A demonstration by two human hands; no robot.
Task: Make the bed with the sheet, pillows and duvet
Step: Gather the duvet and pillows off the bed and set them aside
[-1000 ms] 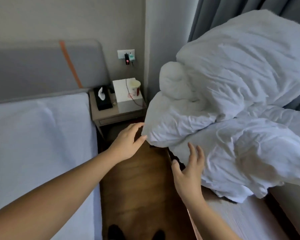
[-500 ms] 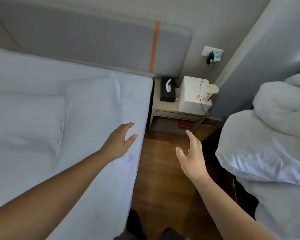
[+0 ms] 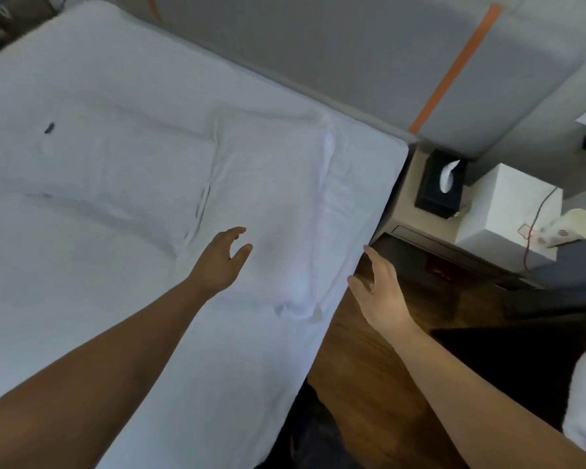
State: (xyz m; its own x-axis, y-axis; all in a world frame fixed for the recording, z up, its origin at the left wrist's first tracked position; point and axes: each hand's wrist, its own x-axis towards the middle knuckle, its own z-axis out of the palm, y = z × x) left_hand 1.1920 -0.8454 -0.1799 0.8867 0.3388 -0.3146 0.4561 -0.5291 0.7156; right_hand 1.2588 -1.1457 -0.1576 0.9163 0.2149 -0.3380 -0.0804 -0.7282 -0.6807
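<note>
White, lightly creased sheet (image 3: 82,299) covers the bed, two flat pillows (image 3: 268,204) beneath a grey padded headboard (image 3: 318,55). Left hand (image 3: 219,262) hovers open over one pillow; right hand (image 3: 379,292), fingers spread, reaches the mattress edge above wooden floor (image 3: 362,377).

Sheet (image 3: 82,299) and pillows (image 3: 268,198): white. Headboard (image 3: 352,55): grey, orange stripe (image 3: 454,69). Tissue box (image 3: 437,187): black. Floor (image 3: 369,367): brown wood.
</note>
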